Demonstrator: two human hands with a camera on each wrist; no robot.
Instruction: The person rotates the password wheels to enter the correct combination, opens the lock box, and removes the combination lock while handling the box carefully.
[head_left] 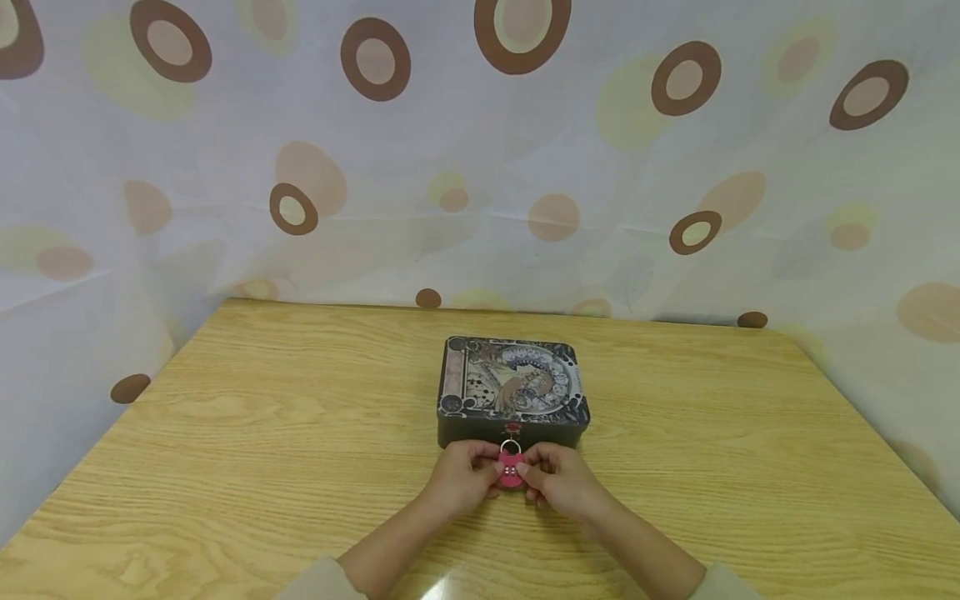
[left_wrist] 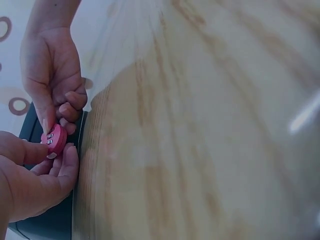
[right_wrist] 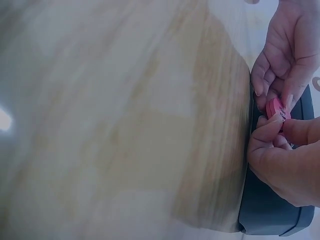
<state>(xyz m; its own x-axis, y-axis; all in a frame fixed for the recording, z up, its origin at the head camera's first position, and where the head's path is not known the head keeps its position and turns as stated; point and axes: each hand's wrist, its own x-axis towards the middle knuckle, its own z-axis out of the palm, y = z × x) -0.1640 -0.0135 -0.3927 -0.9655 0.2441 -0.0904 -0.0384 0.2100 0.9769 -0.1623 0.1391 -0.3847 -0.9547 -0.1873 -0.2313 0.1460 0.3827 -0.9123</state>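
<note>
A pink combination padlock (head_left: 511, 471) with silver number dials hangs by its metal shackle at the red clasp (head_left: 512, 428) on the front of a dark tin box (head_left: 517, 383). The lid carries an ornate printed picture. From the left side, my left hand (head_left: 459, 479) pinches the padlock between thumb and fingers, its thumb beside the dials. My right hand (head_left: 564, 482) pinches the opposite side the same way. In the left wrist view the dials of the padlock (left_wrist: 54, 140) face up between both thumbs. The right wrist view shows the padlock (right_wrist: 276, 108) partly covered by fingers.
The box rests on a wood-grain table (head_left: 262, 433), whose surface spreads to both sides of it. Behind the table hangs a white curtain (head_left: 480, 167) printed with brown and beige ovals. A bright light reflection lies near the table's front edge.
</note>
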